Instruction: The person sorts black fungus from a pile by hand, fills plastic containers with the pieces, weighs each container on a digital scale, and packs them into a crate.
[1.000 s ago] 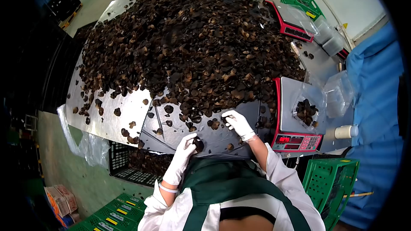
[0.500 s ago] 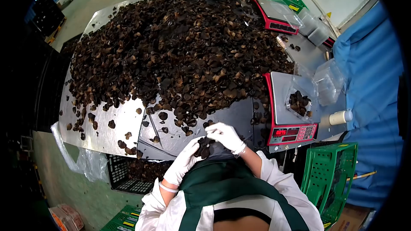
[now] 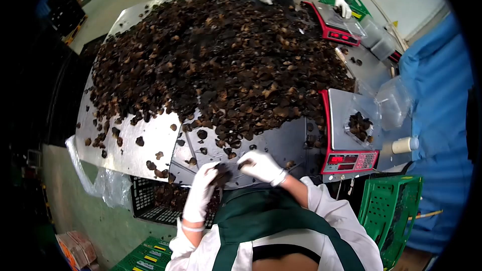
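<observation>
Both my hands wear white gloves at the front edge of the metal table (image 3: 150, 143). Dark fungus pieces (image 3: 222, 174) are in my left hand (image 3: 202, 190), its fingers closed round them and the pieces blurred. Just to the right, my right hand (image 3: 262, 167) has its fingers bent together at a small dark piece (image 3: 246, 163). Beyond them spreads a large heap of dark brown fungus (image 3: 216, 65). On the right stands a red and grey scale (image 3: 349, 160), bearing a clear plastic tray with dark pieces (image 3: 360, 126).
Across the table, a co-worker's gloved hand (image 3: 342, 4) is over a second scale (image 3: 341, 36). Clear containers (image 3: 394, 101) and a white bottle (image 3: 404, 145) sit at the right. A black crate (image 3: 150, 206) is below the front edge; a green crate (image 3: 389, 211) stands at lower right.
My hands have moved slightly apart, the left one still holding dark pieces. The co-worker's hand has come down over the far scale, whose display is now lit.
</observation>
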The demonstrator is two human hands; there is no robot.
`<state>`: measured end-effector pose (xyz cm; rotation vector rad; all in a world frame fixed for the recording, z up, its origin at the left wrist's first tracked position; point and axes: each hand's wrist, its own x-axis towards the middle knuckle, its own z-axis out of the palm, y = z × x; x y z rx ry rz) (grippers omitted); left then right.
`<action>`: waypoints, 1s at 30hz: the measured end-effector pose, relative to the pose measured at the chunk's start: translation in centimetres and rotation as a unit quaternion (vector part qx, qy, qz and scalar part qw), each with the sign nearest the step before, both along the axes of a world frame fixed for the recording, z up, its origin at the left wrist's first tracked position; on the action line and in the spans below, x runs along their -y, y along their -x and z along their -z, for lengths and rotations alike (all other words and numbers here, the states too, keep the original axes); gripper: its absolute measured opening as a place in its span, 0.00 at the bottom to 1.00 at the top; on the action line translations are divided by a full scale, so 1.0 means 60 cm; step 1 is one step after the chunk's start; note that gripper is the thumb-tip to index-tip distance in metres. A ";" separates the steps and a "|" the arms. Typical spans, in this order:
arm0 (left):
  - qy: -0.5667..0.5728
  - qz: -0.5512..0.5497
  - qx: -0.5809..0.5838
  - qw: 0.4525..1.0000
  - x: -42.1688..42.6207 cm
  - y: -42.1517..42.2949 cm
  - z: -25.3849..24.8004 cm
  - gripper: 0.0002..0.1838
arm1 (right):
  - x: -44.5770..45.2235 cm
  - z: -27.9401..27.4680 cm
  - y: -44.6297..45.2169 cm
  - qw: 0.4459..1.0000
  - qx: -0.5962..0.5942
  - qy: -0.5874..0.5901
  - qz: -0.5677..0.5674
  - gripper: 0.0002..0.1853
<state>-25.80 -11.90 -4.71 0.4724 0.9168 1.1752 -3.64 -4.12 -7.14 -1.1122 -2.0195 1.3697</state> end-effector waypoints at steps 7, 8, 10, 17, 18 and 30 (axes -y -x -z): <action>0.060 0.122 -0.347 0.928 0.116 0.219 -0.035 0.27 | -0.071 -0.074 -0.019 0.998 0.006 -0.070 -0.008 0.31; 0.052 0.086 -0.315 0.944 0.117 0.219 -0.038 0.27 | -0.112 -0.069 -0.044 0.980 0.064 -0.180 0.062 0.33; 0.004 0.020 -0.299 0.954 0.098 0.197 -0.042 0.25 | -0.186 -0.047 -0.091 0.935 0.170 -0.254 0.182 0.40; -0.116 0.046 -0.407 0.905 -0.052 -0.024 0.030 0.17 | -0.215 0.005 -0.127 0.912 0.291 -0.227 0.179 0.38; -0.147 0.062 -0.447 0.880 -0.068 -0.053 0.037 0.17 | -0.195 0.002 -0.121 0.916 0.282 -0.231 0.165 0.35; -0.303 0.062 -0.540 0.783 -0.096 -0.136 0.095 0.26 | 0.003 -0.009 -0.191 0.923 0.235 -0.303 0.031 0.25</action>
